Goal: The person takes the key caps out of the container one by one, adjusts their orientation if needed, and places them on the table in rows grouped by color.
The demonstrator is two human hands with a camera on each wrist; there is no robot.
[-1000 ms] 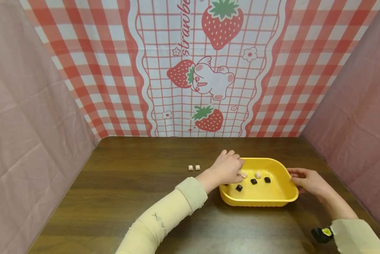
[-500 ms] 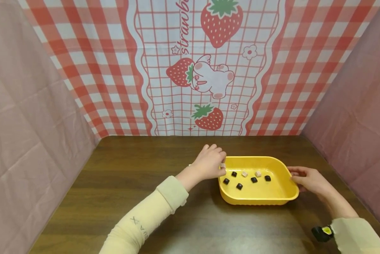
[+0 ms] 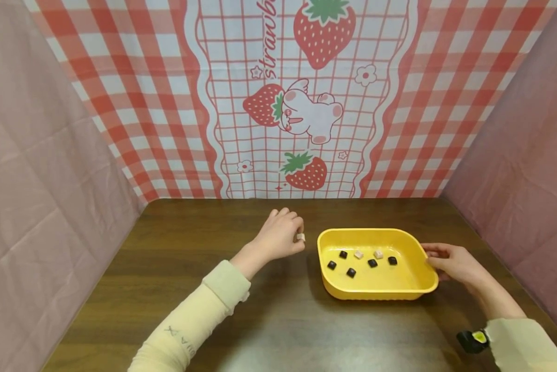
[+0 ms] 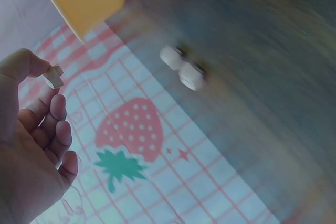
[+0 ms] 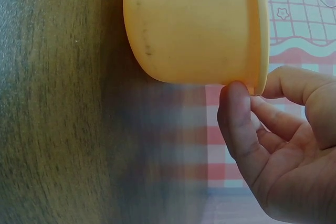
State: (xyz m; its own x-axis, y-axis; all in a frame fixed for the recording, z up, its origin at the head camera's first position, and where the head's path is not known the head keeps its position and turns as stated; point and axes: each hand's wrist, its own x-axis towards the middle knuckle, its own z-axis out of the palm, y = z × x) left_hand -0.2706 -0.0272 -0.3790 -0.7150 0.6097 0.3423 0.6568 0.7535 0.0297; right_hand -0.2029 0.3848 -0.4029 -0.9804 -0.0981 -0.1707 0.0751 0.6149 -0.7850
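My left hand pinches a small cream keycap between thumb and index finger, over the table just left of a yellow tray. In the left wrist view the pinched keycap shows between the fingertips, the other fingers curled. Two more cream keycaps stand side by side on the table there, blurred; the left hand hides them in the head view. With thumb and fingers, my right hand grips the tray's right rim. Inside lie several black keycaps and two cream keycaps.
The dark wooden table ends at a red-and-white checked cloth with strawberries, hanging behind it. Pink cloths hang at both sides. A black strap with a yellow-green patch sits by the right sleeve.
My left hand has come out of the tray and moved left over the table, a cream keycap in its fingertips. The right hand and the tray have stayed put.
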